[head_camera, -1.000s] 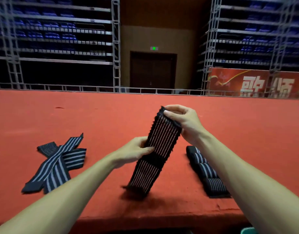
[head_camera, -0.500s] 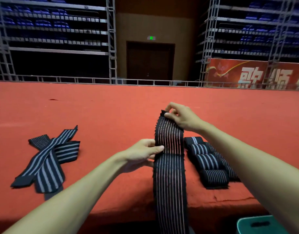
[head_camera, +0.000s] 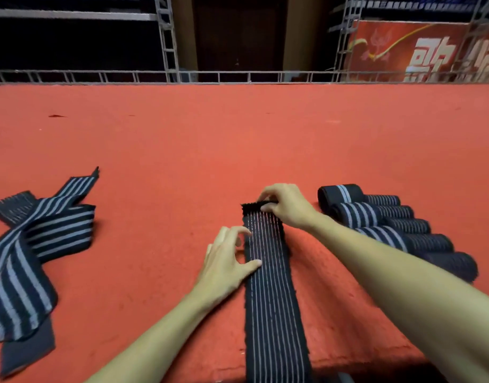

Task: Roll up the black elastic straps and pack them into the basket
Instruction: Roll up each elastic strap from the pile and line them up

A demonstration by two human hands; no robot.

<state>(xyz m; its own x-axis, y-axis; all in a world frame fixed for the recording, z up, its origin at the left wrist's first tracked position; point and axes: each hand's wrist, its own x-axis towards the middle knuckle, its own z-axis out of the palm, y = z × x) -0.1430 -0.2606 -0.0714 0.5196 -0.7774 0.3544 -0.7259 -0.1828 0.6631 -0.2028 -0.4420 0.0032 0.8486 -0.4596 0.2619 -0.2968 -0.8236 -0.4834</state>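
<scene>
Looking down from the head view, I see the strap (head_camera: 268,272) flat on the red carpet (head_camera: 237,139), long axis running away from me, right hand (head_camera: 286,205) pinching its far end, left hand (head_camera: 226,261) loosely spread, touching its left edge nearer me.

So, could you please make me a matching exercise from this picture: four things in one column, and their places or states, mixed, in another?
1 middle strap
2 rolled straps
3 loose straps
4 right hand

A crossed in a heap, at the left
B pinching a strap's far end
C flat, running over the near edge
D in a row, at the right

Pairs: 1-C, 2-D, 3-A, 4-B
</scene>
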